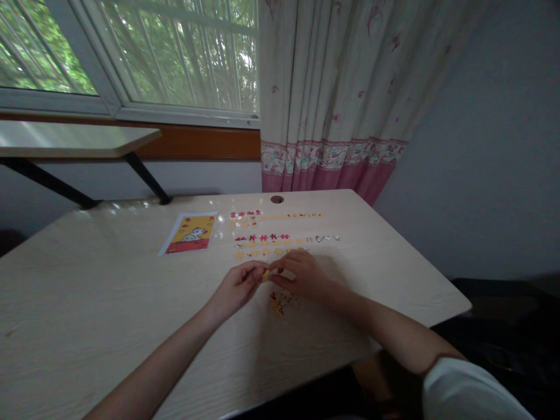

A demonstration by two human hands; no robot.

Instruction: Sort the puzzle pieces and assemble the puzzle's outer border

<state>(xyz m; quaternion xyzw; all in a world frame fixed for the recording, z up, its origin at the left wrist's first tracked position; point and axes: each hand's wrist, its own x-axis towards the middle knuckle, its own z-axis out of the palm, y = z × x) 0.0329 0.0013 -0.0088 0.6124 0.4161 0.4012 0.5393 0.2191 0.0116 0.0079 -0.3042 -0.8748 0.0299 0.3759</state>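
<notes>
My left hand [239,285] is closed in a pinch on a small yellow puzzle piece [265,275], held just above the table. From the other side, my right hand [304,274] has its thumb and index fingertip on the same piece; its remaining fingers are curled. Below my right hand lies a small loose pile of puzzle pieces [280,304], yellow, red and white. Beyond both hands, red pieces [263,238] and yellow pieces [251,245] are laid out in rows, with whitish pieces [322,238] at the right end. My right hand partly covers the nearest row.
A picture sheet [191,233] with a white animal on yellow and red lies left of the rows. The pale wooden table [131,303] has a round cable hole [277,199] at its back edge. A raised shelf [79,139] stands at the left, and a curtain [328,105] hangs behind.
</notes>
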